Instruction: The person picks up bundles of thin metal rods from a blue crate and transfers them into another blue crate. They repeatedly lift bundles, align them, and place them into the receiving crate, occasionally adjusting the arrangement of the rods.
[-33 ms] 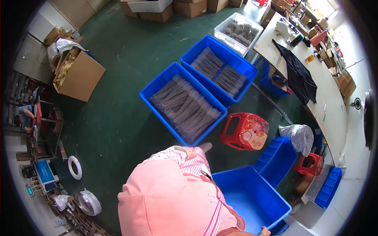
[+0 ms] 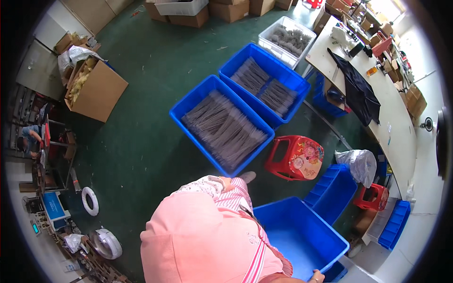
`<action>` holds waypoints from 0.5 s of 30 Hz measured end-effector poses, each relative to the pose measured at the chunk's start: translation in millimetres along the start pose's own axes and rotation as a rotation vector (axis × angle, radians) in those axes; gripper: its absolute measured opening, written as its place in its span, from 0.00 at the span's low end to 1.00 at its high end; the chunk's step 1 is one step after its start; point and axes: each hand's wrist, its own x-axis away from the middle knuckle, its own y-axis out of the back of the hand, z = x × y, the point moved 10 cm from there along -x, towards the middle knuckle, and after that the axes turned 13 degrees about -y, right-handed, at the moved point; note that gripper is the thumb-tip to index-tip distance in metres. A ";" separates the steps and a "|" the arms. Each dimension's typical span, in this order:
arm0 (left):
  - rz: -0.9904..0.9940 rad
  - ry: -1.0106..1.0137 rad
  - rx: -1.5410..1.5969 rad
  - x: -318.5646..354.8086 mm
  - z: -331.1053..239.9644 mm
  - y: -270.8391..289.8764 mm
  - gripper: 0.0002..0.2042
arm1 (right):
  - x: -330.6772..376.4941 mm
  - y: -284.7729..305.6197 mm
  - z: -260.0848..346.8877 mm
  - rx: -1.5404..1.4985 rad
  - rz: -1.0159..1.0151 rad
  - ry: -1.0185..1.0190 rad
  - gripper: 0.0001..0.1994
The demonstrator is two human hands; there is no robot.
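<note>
My right hand [image 2: 317,276] is closed around the rim of a blue plastic bin [image 2: 295,231] at my right side; no contents show in the visible part of it. My left hand [image 2: 228,184] rests against the pink-and-white striped apron [image 2: 241,191] over my leg, its fingers too small and hidden to make out. Ahead of me a blue bin [image 2: 212,158] holds a thick layer of thin grey bristle brushes [image 2: 226,125]. Beyond it, a second blue bin [image 2: 302,87] holds two bundles of similar brushes [image 2: 277,96].
A red stool [image 2: 306,158] stands right of the brush bins. Another blue bin [image 2: 332,193] leans beside it, near a plastic bag [image 2: 357,165]. Further back are a white crate [image 2: 288,42] and a long worktable [image 2: 391,127]. At left stand a cardboard box [image 2: 101,92] and white coils [image 2: 89,201].
</note>
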 end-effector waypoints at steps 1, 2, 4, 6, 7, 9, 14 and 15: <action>-0.034 -0.012 0.003 17.9 10.1 0.4 0.30 | 13.3 -9.4 2.6 0.022 0.011 0.028 0.28; -0.041 0.002 0.008 25.3 36.3 -13.5 0.30 | 26.1 -16.7 5.5 0.042 0.012 0.052 0.28; -0.058 0.056 0.065 63.7 77.5 -20.0 0.29 | 53.0 -29.9 15.0 0.091 0.035 0.103 0.29; -0.047 0.108 0.119 97.9 102.4 -10.7 0.28 | 81.4 -42.7 5.5 0.112 0.058 0.119 0.30; -0.035 0.140 0.142 109.1 117.9 -10.0 0.28 | 99.5 -47.2 4.7 0.106 0.061 0.140 0.30; -0.030 0.106 0.086 119.5 124.2 15.7 0.27 | 145.5 -47.5 -15.6 0.007 -0.037 0.245 0.28; -0.132 0.191 0.108 160.5 178.6 25.1 0.25 | 207.3 -33.3 5.4 0.075 -0.249 0.376 0.33; -0.119 0.165 0.098 157.0 192.9 22.9 0.25 | 222.0 -29.1 2.5 0.136 -0.262 0.313 0.38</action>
